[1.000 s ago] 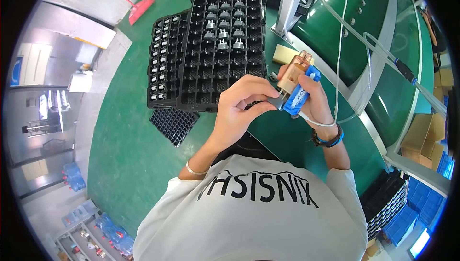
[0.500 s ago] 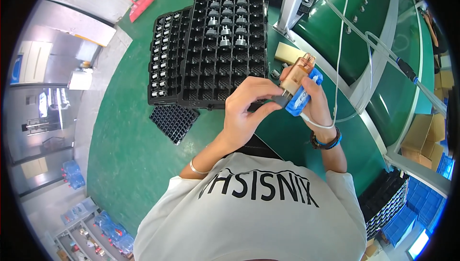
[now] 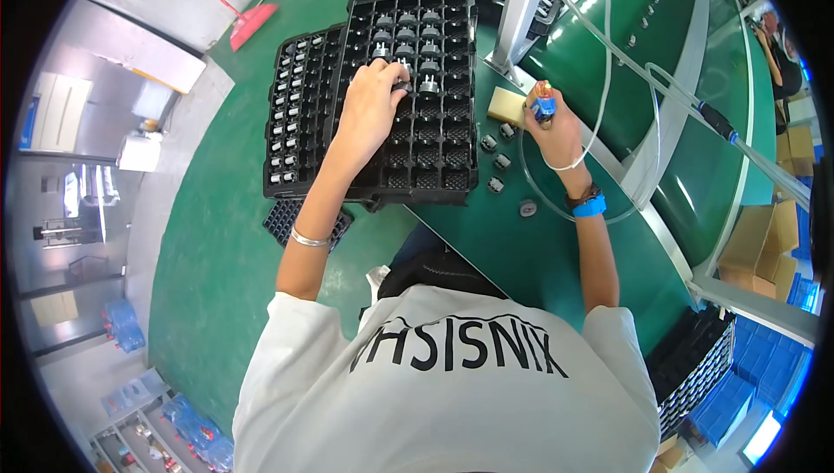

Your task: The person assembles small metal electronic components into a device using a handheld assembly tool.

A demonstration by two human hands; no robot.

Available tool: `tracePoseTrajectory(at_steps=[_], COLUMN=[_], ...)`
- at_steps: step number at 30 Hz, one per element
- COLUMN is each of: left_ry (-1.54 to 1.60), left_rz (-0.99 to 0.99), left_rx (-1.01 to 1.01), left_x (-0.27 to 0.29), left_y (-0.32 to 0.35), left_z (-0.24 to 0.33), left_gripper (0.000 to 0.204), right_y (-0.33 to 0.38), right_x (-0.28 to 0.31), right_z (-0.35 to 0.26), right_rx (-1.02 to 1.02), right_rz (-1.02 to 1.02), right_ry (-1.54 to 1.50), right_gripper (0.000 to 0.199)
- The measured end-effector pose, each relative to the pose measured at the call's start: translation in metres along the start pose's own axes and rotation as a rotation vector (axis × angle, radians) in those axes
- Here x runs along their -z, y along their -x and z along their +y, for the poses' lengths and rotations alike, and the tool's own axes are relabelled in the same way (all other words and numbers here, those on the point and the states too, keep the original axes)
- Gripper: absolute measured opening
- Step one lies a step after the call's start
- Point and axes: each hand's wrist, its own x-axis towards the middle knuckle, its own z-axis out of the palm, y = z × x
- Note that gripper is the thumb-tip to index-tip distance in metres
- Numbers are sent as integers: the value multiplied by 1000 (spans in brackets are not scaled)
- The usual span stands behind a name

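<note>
Your left hand (image 3: pixel 372 112) pinched a small metal part (image 3: pixel 405 86) in the black tray (image 3: pixel 434 182), far left; rigid, light, likely slippery, taken by its rim; your right hand (image 3: pixel 556 130) clasped a blue tool (image 3: pixel 544 106).

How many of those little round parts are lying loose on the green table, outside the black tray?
4 loose round parts: one beside the yellow sponge, two just below it, one near the tray corner. A flatter disc lies apart; others may be hidden.
</note>
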Motion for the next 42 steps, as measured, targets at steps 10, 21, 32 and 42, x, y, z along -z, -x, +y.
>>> tracePoseTrajectory(at_steps=[10,21,32,42], left_ry=[755,1490,1453,1472], left_rz=[21,-83,-24,35], left_rx=[267,359,397,126], left_x=[33,38,47,26], left_y=[22,69,80,69], left_z=[27,73,82,90], left_gripper=[16,22,25,24], right_y=[2,-17,-77,-28], right_x=[8,-5,47,40], right_z=[3,20,129,9], right_rx=[-3,-19,-163,-268], right_rz=[-40,119,508,171], right_ry=[-167,-152,367,-637], right_gripper=[73,46,33,35])
